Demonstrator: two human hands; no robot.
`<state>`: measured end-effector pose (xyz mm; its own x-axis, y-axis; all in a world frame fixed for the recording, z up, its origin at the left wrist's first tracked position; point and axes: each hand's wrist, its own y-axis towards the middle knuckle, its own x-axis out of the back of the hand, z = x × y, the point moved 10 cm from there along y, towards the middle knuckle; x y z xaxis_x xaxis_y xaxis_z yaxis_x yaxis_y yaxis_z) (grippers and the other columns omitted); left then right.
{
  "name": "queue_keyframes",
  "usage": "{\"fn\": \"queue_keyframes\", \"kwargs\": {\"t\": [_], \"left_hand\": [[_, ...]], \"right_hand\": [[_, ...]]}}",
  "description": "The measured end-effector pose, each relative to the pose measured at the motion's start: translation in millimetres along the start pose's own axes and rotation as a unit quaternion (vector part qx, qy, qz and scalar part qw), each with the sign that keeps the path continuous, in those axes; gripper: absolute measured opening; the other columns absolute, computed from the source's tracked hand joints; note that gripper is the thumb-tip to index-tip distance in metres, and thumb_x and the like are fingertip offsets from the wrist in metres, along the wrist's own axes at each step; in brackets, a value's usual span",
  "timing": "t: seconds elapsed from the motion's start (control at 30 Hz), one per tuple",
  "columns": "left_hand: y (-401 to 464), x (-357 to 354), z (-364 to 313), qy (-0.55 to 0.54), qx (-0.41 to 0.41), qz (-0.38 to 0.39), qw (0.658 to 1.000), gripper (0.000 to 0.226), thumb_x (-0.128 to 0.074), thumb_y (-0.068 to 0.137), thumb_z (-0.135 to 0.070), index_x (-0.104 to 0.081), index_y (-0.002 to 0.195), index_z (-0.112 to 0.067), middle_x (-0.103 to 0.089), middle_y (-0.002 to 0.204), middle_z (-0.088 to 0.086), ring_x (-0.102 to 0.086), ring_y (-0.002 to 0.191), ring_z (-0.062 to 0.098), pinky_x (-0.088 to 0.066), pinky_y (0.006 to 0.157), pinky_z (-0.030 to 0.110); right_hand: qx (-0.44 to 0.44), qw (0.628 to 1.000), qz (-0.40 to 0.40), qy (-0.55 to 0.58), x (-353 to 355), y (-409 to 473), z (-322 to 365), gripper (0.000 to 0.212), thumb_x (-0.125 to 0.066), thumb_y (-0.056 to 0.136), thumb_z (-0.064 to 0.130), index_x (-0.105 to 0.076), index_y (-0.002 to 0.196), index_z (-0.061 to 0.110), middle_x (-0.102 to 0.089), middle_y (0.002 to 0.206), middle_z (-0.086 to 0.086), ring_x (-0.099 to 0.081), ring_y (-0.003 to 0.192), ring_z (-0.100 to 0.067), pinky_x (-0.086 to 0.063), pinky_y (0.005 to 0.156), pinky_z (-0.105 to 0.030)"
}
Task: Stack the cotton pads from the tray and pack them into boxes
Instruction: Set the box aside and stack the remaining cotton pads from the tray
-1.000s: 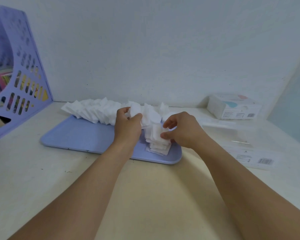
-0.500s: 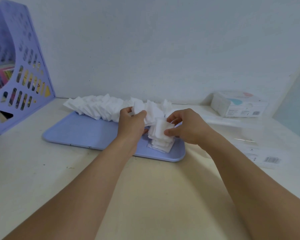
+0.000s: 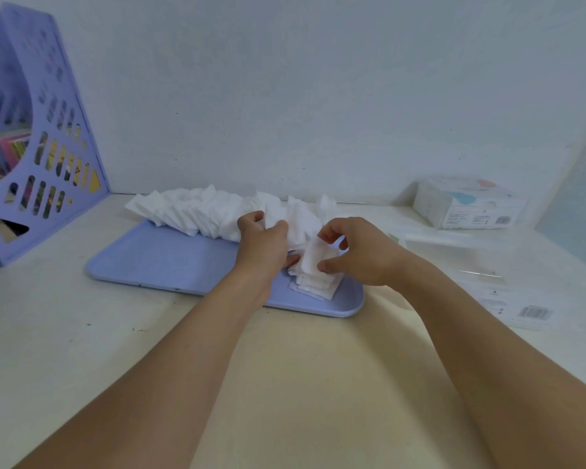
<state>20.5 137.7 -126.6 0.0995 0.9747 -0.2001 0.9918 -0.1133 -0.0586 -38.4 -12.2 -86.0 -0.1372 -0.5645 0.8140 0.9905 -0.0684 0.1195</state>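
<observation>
Lifted since a second ago, my right hand [image 3: 359, 252] pinches one cotton pad [image 3: 313, 260] directly above the stack [image 3: 313, 286], while my left hand [image 3: 263, 245] grips loose pads [image 3: 295, 221] at 10 o'clock.

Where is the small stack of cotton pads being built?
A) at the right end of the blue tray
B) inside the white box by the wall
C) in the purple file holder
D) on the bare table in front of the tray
A: the stack of cotton pads sits on the blue tray at its right end, under the right hand.
</observation>
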Motion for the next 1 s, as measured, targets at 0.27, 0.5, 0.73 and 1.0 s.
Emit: {"fn": "queue_keyframes", "kwargs": {"t": [0.27,0.5,0.73,1.0], "left_hand": [[-2,0,4,-0.060,0.034,0.006,0.998,0.045,-0.051,0.100,-0.010,-0.036,0.141,-0.020,-0.056,0.130,0.010,-0.068,0.105,0.030,-0.063,0.069,0.037],[-4,-3,-1,-0.047,0.011,0.017,0.999,0.032,-0.051,0.102,-0.014,-0.035,0.127,-0.028,-0.056,0.117,-0.001,-0.067,0.105,0.026,-0.062,0.070,0.037],[-2,-2,-11,0.019,-0.056,0.012,0.998,0.034,-0.053,0.101,-0.020,-0.038,0.130,-0.030,-0.061,0.121,-0.004,-0.068,0.106,0.023,-0.062,0.084,0.044],[-21,-19,-25,0.053,-0.096,0.096,0.989,0.011,-0.075,0.090,-0.019,-0.074,0.099,-0.013,-0.078,0.095,0.004,-0.075,0.090,0.016,-0.061,0.069,0.028]], "right_hand": [[-0.031,0.997,0.040,0.063,-8,-3,-2,0.031,-0.079,0.083,0.007,-0.070,0.112,0.013,-0.072,0.104,-0.001,-0.063,0.084,-0.012,-0.050,0.075,-0.021],[-0.023,0.996,0.007,0.085,2,-7,3,0.034,-0.083,0.074,0.000,-0.068,0.102,0.012,-0.066,0.090,0.004,-0.059,0.074,-0.011,-0.049,0.062,-0.015],[0.001,0.983,0.001,0.185,15,-13,7,0.052,-0.082,0.074,-0.006,-0.065,0.117,0.018,-0.074,0.089,-0.013,-0.061,0.071,-0.015,-0.050,0.070,-0.023],[0.112,0.957,-0.035,0.265,58,-29,41,0.022,-0.074,0.086,-0.002,-0.075,0.107,0.006,-0.077,0.098,-0.015,-0.070,0.087,-0.029,-0.054,0.070,-0.030]]}}
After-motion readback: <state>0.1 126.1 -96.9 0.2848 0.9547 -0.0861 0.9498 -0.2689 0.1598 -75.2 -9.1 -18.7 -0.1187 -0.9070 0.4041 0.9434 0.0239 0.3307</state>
